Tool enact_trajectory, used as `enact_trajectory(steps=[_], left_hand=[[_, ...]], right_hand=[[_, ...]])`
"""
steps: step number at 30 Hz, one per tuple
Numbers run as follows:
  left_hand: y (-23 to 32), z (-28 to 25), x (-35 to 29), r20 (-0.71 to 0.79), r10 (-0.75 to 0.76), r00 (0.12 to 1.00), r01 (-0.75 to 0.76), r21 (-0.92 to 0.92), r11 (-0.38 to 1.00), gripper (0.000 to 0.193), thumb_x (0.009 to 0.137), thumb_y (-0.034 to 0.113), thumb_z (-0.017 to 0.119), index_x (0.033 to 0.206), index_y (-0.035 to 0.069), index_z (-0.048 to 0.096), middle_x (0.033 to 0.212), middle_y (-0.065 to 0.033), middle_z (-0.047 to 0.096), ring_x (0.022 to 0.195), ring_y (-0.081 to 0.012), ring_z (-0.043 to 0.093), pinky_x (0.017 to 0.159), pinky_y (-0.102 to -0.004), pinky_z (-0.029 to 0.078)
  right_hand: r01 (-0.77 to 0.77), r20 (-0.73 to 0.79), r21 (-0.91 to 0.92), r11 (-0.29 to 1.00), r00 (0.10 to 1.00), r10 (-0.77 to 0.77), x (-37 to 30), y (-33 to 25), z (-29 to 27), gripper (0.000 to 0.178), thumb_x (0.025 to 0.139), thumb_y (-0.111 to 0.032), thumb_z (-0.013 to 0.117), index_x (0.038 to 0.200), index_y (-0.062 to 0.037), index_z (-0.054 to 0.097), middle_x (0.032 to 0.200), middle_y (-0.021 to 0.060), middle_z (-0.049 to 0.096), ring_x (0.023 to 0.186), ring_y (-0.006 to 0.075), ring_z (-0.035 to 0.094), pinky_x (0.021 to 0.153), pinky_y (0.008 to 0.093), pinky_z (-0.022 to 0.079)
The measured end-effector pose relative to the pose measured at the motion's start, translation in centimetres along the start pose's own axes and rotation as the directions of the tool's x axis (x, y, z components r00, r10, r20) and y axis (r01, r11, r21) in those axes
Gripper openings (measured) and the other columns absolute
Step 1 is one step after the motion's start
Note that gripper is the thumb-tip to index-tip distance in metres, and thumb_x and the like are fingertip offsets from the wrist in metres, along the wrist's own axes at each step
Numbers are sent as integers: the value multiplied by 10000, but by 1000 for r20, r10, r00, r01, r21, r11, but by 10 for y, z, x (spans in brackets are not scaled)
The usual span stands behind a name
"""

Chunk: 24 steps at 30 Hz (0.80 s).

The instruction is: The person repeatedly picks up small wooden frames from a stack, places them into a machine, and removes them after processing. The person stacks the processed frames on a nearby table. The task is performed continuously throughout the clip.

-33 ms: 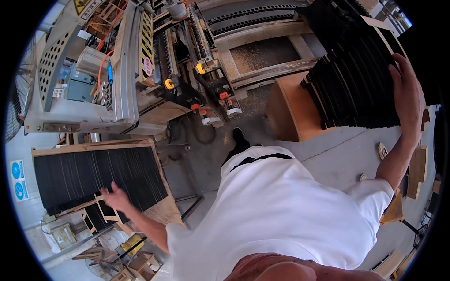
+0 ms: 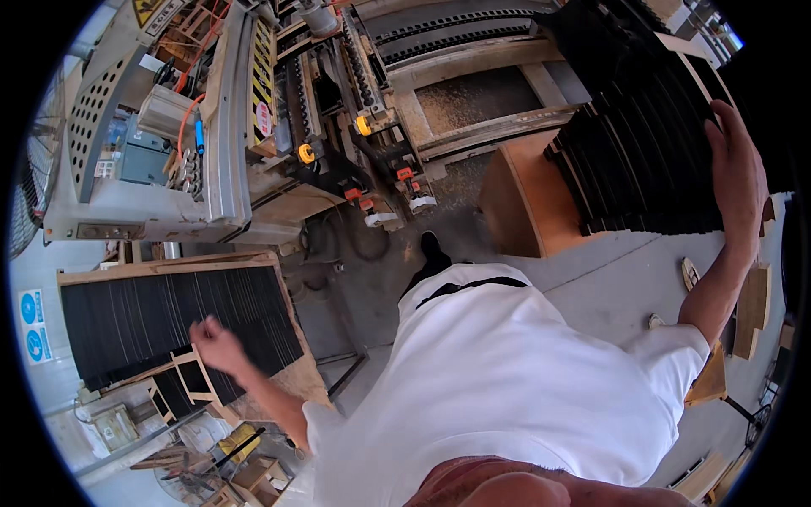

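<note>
The person stood between two stacks of black slats, arms spread wide. The left hand was over the lower part of the left stack, its fingers curled and a little blurred. Nothing showed in it, but whether it was clenched or only loosely bent, and whether it touched the slats, could not be told. Just below it was a pale-edged panel; the left stack itself lay on a wooden board, with a pale strip along its upper edge.

The right hand was at the outer end of the right stack, its fingers lengthwise and its thumb toward the slats. How firmly it gripped them, if at all, could not be told — the palm was turned from view. That stack, its ends uneven, sat partly on a brown box.

Ahead stood a machine with a yellow knob and a red clamp among its parts, and sawdust lay scattered beyond it. The person wore a white shirt, and one dark shoe showed on the grey floor — between the machine and the box.
</note>
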<state>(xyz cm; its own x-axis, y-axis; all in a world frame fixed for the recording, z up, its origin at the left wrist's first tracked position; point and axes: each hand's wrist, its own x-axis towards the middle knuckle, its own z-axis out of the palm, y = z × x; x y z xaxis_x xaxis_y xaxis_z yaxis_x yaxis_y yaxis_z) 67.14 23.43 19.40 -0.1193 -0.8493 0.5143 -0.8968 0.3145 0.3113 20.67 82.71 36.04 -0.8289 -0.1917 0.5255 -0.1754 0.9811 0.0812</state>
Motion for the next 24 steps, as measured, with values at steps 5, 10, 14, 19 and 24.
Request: enact_trajectory(steps=[5,10,14,19,24], left_hand=[[219,95,-70,366,299,881,67,-722,688,269,886,169,691,1097,3,677,977,-93,706,903,-138,643,818,-276,503],[354,273,-6,673,384,632,658,-728,194,349,941,243,637,1184,-6,604,1041,-93,677,943,-195,659,838,-303,528],[424,413,87,842,221,491,863,-505,4,526,934,372,626,1220,-58,528,1121,-148,623,957,-262,645,845,-352,559],[450,512,164,870,-38,491,858,-490,-151,779,859,473,689,1307,-87,386,1232,-235,512,1021,-355,601,846,-441,573],[500,528,160,860,30,509,821,-475,-316,513,935,231,600,1257,-126,422,1205,-251,546,1049,-358,621,854,-459,583]], right_hand=[[-138,47,54,989,990,136,20,-1,6,329,994,-246,524,1309,-164,572,1179,73,666,1048,208,657,898,355,522],[-100,-62,262,960,991,120,8,-52,-29,269,961,-124,579,1224,-115,632,1164,73,661,1065,213,636,895,349,522],[185,-170,285,941,975,-141,-5,-127,-63,229,872,-1,649,1096,-45,673,1102,115,660,1015,257,639,851,342,517],[401,-103,400,824,913,-394,-1,-222,-50,216,747,42,699,954,-8,661,1008,159,640,905,315,624,775,377,504],[469,-21,515,718,844,-536,6,-279,1,291,661,37,706,937,-31,644,995,135,614,889,313,602,734,400,486]])
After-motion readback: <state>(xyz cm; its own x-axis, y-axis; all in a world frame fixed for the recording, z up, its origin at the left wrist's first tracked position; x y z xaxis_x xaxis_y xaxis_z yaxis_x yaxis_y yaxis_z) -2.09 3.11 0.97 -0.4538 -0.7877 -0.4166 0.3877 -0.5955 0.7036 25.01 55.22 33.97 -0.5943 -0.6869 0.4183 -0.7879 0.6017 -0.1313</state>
